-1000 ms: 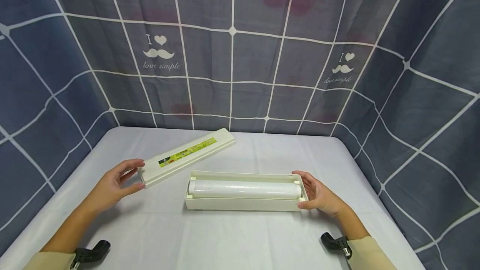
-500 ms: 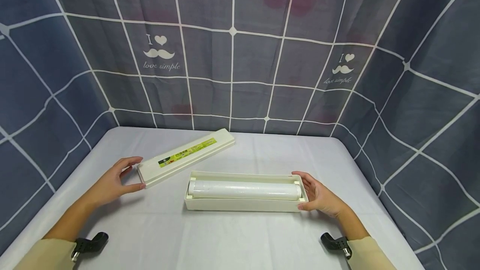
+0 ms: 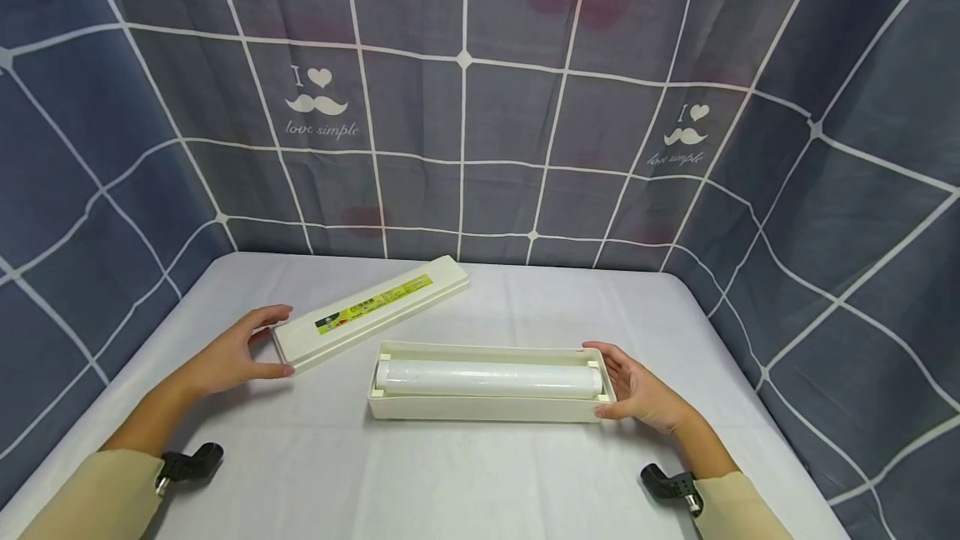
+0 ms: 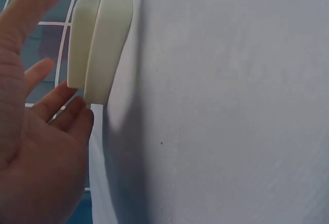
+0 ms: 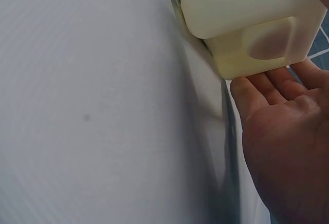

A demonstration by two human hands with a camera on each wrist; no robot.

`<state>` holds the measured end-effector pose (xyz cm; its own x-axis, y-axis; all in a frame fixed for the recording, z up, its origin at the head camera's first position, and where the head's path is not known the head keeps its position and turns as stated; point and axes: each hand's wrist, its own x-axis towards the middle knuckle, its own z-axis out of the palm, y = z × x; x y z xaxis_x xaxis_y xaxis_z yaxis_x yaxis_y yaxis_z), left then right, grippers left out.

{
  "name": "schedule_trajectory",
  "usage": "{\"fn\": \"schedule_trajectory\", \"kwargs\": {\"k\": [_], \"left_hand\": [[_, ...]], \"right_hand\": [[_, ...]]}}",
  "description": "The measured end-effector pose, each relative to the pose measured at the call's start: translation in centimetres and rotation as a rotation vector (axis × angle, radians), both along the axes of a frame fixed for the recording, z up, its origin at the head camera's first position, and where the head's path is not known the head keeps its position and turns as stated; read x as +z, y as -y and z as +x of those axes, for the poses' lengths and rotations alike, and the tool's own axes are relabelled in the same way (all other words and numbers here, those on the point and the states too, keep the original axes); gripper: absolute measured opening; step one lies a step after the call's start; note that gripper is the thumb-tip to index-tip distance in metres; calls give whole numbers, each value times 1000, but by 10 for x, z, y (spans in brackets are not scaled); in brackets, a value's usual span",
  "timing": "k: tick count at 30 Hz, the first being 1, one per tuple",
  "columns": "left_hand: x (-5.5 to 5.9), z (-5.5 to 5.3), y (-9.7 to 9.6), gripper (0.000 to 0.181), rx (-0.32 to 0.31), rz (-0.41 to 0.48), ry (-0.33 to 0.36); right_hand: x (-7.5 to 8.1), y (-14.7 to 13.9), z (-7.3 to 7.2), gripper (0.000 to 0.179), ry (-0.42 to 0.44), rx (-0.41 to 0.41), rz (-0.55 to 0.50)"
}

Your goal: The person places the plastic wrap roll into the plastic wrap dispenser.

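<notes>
In the head view a cream plastic box [image 3: 480,410] of a cling film dispenser stands on the white table. A white roll of cling film [image 3: 487,379] lies inside it. My right hand [image 3: 648,394] grips the box's right end, thumb at the front and fingers behind; in the right wrist view, fingers meet the end wall [image 5: 267,44]. The lid [image 3: 375,315], with a green-and-yellow label, lies slanted farther back on the left. Around the lid's left end, my left hand [image 3: 228,357] is spread, thumb by the near corner. In the left wrist view, some fingertips [image 4: 82,116] touch or nearly touch the lid's end.
The white tablecloth [image 3: 465,473] spreads in front of the box and to both sides. Dark blue-grey curtains [image 3: 510,123] with white grid lines enclose the table at the back, left and right. Black camera mounts [image 3: 191,463] sit on both wrists.
My left hand's fingers have spread wider and moved slightly off the lid's end; its forearm has shifted a little. The lid, box and right hand stay nearly where they were.
</notes>
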<state>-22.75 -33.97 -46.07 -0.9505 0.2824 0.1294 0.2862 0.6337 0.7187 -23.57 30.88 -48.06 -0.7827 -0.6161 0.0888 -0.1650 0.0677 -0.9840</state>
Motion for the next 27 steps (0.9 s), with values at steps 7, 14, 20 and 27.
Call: {"fn": "schedule_trajectory", "kwargs": {"k": [7,14,20,27], "left_hand": [[-2,-5,1,101,-15,-35,46],[-4,-6,-1,105,17,-108,96],[-5,-9,-3,104,21,-124,108],[-5,-11,-4,104,23,-123,115]], "right_hand": [[2,0,0,105,22,-13,12],[1,0,1,105,20,-16,16],[2,0,2,105,29,-16,17],[2,1,2,106,21,-17,13]]}}
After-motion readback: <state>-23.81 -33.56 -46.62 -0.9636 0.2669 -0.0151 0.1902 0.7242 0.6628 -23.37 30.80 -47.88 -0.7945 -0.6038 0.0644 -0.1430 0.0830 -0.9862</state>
